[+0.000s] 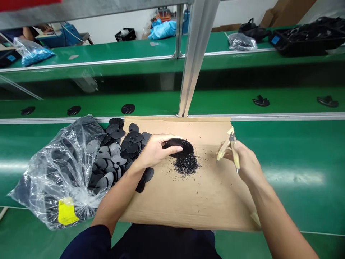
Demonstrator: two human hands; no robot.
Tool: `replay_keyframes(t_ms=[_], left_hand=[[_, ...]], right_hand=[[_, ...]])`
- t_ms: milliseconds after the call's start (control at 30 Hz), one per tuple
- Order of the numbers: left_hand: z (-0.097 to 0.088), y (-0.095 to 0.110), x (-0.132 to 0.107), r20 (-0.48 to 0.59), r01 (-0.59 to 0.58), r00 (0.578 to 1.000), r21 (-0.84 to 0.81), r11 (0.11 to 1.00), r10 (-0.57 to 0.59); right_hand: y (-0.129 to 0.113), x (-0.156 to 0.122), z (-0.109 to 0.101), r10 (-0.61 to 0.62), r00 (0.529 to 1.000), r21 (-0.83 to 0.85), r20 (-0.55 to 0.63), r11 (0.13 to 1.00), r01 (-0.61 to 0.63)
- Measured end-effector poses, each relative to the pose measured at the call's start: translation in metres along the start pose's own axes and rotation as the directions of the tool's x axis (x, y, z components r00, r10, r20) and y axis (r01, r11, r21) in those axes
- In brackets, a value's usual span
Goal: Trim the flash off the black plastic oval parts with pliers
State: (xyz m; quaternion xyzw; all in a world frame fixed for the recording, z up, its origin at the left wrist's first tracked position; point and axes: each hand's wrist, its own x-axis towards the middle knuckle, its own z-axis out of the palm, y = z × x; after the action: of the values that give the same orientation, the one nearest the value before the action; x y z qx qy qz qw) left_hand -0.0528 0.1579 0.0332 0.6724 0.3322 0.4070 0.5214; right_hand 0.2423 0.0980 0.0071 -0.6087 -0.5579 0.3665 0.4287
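My left hand is closed around a black plastic disc, held just above a cardboard sheet. Right under the disc lies a small heap of black trimmings. My right hand grips a small cutting tool with pale tape-wrapped handles, its tip pointing up and left, a short way right of the disc. A pile of black discs spills from a clear plastic bag to the left of my left hand.
The cardboard lies on a green bench. Behind it runs a green conveyor belt carrying single black parts. An aluminium post rises at the middle. Bags and black trays sit on the far bench.
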Motion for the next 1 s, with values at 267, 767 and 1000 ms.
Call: replay_keyframes(t_ms=[267,767,1000], left_hand=[[-0.001,-0.013,0.005,-0.071,0.059,0.995,-0.078,0.995,-0.065],[0.000,-0.007,-0.002,0.199,-0.224,0.964,0.236,0.946,0.179],[0.000,-0.008,-0.001,0.235,-0.252,0.953,0.251,0.935,0.193]], right_hand=[[-0.025,0.008,0.036,0.065,0.950,0.425,0.305,0.883,-0.197],[-0.003,-0.007,0.054,-0.583,0.796,-0.108,0.164,0.791,0.602],[-0.002,-0.009,0.048,-0.592,0.789,-0.136,0.164,0.779,0.613]])
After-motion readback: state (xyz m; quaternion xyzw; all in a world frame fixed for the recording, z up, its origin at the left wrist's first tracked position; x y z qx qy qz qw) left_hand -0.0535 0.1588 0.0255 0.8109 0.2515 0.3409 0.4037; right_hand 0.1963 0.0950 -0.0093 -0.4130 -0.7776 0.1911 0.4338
